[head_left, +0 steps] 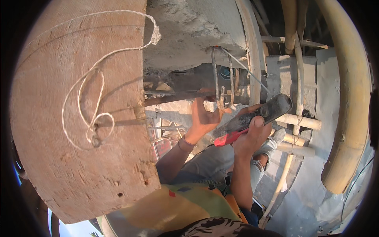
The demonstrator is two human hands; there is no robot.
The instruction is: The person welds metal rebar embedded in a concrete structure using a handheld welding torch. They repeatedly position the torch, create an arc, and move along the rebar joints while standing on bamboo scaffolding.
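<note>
My right hand (250, 138) is closed round a black welding electrode holder (276, 108) with a red part at its near end. A thin welding rod (246, 71) slants from its head up to the concrete underside, where a small orange glow shows. Two steel bars, joined by a bent steel bar (222, 98) with a hooked end, hang from that spot. My left hand (205, 118) is at their lower end, its fingers curled at the bend and partly hidden. A dark brown bar (173, 98) runs from the left to behind its thumb.
A wooden board (98, 166) with looped pale string (81, 85) fills the left side. Overhead is rough concrete (189, 31). At right stand a thick bamboo pole (349, 98), thinner bamboo poles (298, 120) and grey metal sheeting (304, 189). A shoe (278, 136) shows below.
</note>
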